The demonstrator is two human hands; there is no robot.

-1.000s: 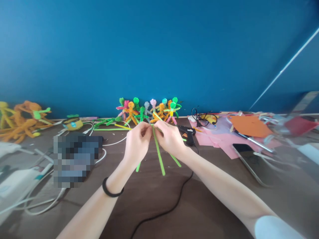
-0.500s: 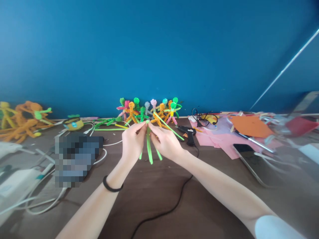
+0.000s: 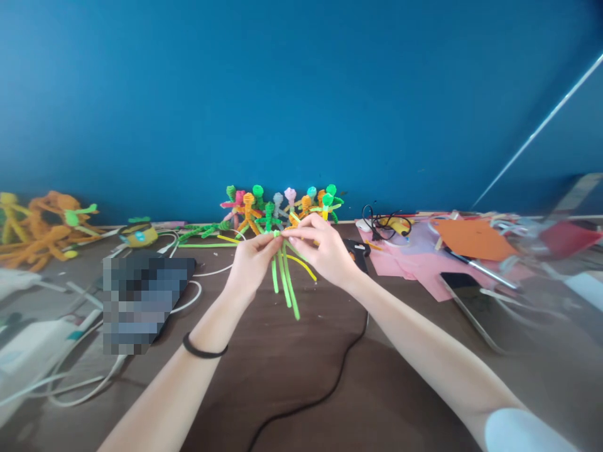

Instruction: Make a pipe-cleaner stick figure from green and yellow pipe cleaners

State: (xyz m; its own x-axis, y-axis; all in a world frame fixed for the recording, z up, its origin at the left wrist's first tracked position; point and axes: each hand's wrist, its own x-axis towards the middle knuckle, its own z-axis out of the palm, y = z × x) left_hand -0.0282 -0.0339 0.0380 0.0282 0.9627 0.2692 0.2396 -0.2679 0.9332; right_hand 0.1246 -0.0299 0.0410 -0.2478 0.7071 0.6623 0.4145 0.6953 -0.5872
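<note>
Light green pipe cleaners (image 3: 288,282) hang down in a bunch from my fingertips, and a yellow one (image 3: 304,266) curves out to the right below my right hand. My left hand (image 3: 254,257) pinches the bunch at its top end. From the other side, my right hand (image 3: 325,248) has its thumb and index finger closed on the same top end, with its other fingers bent above. Just behind my hands stands a row of small pipe cleaner figures (image 3: 249,213) in green, orange, pink and other colours.
To the right lie a black glue gun (image 3: 358,248) with its cable (image 3: 339,376), pink paper (image 3: 391,260), an orange sheet (image 3: 475,238) and a phone (image 3: 466,301). On the left are a pixelated dark device (image 3: 146,301), white cables (image 3: 70,392) and orange figures (image 3: 51,232). A blue wall (image 3: 301,94) rises behind.
My right hand has lifted slightly and shifted right, its fingers reaching over the top of the bunch. The hanging strands have swung right, and the yellow pipe cleaner now shows.
</note>
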